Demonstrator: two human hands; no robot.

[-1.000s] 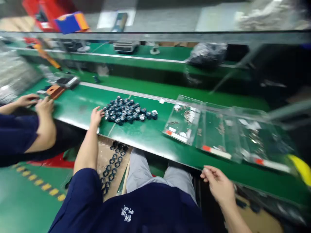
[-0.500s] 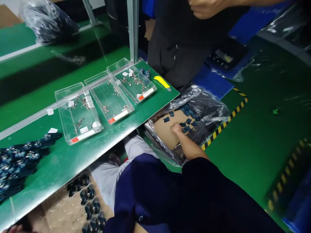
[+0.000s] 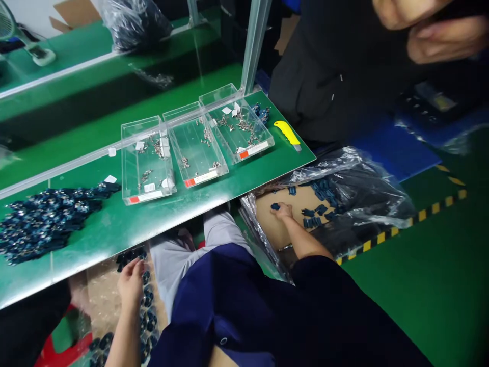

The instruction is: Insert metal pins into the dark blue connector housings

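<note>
My right hand (image 3: 283,210) is in a plastic-lined cardboard box (image 3: 267,224) at the bench's right end. Its fingers pinch a small dark blue part (image 3: 275,206). Similar dark blue parts (image 3: 312,223) lie in rows and loose heaps to its right. At lower left, my left hand (image 3: 132,278) is over another box (image 3: 103,285), beside dark, rounded parts (image 3: 148,321) set in rows. Its fingers are drawn together near the top of those rows; whatever is between them cannot be made out.
Three clear trays (image 3: 148,160) of small metal pieces stand on the green bench (image 3: 183,214). A yellow cutter (image 3: 287,133) lies near the corner, and a pile of dark blue parts (image 3: 49,219) at left. Another person's hands (image 3: 439,30) are at upper right.
My right hand has lifted away from the rows with a dark blue part in its fingers. My left hand now shows over the lower left box. The view has shifted.
</note>
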